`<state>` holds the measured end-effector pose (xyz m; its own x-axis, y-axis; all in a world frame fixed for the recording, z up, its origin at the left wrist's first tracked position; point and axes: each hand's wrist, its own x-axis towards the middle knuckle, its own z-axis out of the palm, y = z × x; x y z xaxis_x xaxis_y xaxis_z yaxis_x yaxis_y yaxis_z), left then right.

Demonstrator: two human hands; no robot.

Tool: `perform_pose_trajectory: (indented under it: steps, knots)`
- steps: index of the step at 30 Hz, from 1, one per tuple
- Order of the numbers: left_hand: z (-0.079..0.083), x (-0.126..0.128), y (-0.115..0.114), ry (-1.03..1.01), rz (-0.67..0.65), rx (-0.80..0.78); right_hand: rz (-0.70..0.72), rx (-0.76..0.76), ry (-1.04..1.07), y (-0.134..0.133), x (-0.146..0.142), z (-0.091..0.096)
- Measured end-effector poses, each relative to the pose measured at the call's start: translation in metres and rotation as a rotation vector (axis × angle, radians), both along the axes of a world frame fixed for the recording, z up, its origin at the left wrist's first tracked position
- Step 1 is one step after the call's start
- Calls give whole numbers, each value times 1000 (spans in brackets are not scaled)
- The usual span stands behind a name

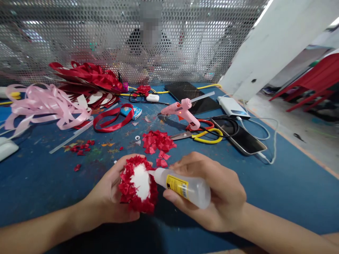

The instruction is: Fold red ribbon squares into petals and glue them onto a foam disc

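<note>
My left hand is wrapped round a small craft piece, its white middle ringed by crumpled red paper bits. In my right hand is a clear squeeze bottle of glue with a yellow label, tilted so that its nozzle points left. The nozzle tip reaches the edge of the white area; whether it touches is unclear. Just beyond my hands lies a heap of red paper pieces. A googly eye rests to the left of this heap.
Scissors and a pink glue gun lie beyond my right hand. Farther right are a phone, a power bank and cables. Pink ribbon and red ribbon pile up at the left, before a perforated metal screen.
</note>
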<state>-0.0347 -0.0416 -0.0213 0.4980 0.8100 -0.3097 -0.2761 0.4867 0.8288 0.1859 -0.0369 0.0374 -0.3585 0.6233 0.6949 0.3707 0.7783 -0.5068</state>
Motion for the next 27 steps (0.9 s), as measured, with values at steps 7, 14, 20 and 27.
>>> perform_pose_trajectory:
  steps: [7, 14, 20, 27]
  knots:
    - [-1, -3, -5, -21, -1, 56, 2, -6, -13, -1, 0, -1]
    - [-9, 0, -11, -18, 23, 195, 25, -33, 12, -3, 0, 0]
    - [-8, 0, -7, 35, 49, 221, 84, -66, 38, -2, -2, -1]
    - [7, -3, -7, 80, 93, 246, 87, -75, 68, -2, -3, 1]
